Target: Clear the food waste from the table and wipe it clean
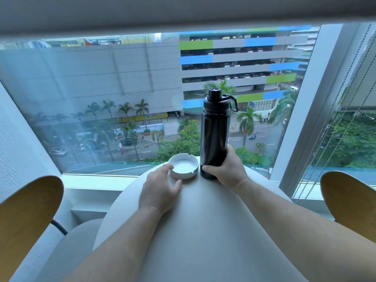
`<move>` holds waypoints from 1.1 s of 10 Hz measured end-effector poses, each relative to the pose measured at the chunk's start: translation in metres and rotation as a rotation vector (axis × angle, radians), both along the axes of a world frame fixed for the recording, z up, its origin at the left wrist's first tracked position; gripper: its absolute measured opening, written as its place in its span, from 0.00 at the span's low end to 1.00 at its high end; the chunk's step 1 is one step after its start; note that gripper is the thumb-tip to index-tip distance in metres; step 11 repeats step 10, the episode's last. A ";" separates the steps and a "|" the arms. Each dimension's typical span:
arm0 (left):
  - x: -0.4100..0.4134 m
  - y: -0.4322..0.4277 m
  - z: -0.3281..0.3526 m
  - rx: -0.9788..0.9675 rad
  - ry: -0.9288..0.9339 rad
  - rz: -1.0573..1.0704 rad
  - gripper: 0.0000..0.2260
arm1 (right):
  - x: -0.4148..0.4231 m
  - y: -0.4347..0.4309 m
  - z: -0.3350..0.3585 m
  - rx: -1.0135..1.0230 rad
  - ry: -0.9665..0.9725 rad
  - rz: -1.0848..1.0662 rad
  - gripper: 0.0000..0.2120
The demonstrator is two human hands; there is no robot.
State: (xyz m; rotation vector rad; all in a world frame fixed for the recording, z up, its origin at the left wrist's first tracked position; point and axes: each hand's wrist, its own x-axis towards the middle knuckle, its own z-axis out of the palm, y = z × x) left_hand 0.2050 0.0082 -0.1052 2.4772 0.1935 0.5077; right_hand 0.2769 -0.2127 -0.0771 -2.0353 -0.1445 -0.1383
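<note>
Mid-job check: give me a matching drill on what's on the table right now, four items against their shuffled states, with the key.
Column 1
1. bottle
2. ashtray
3. left hand
4. right hand

Column 2
A. white, round and shallow, near the window edge
B. curled round the lower part of a tall thing
C. black, upright, cap on
D. fingers relaxed, low over the table, right beside the white dish

Pairs: 1-C, 2-A, 3-D, 4-B
</note>
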 end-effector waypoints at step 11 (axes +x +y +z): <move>-0.019 -0.006 0.008 -0.055 0.042 0.083 0.24 | -0.005 -0.025 0.006 -0.207 0.020 -0.032 0.29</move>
